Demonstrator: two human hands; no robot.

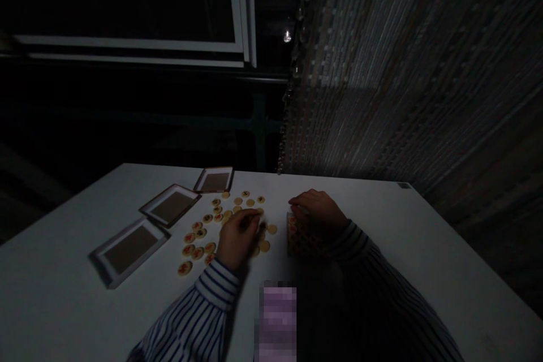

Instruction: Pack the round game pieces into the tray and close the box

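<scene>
Round wooden Chinese chess pieces [197,253] lie scattered on the white table, some showing red or dark characters, others plain side up. Over them is my left hand [237,240], its fingers curled into a pinch. One pale piece shows right at these fingertips; whether they grip it I cannot tell. My right hand [320,209] bends over the far edge of a small box [291,237] with rows of red-marked pieces in it. Its fingers are drawn together, and what they hold, if anything, is hidden. My right sleeve and its shadow cover part of the box.
Three shallow framed trays or lids [129,246] stand in a slanting row on the left of the white table [382,237]. A bead curtain [360,68] hangs beyond the table's far right edge. The room is dim, with a dark window behind.
</scene>
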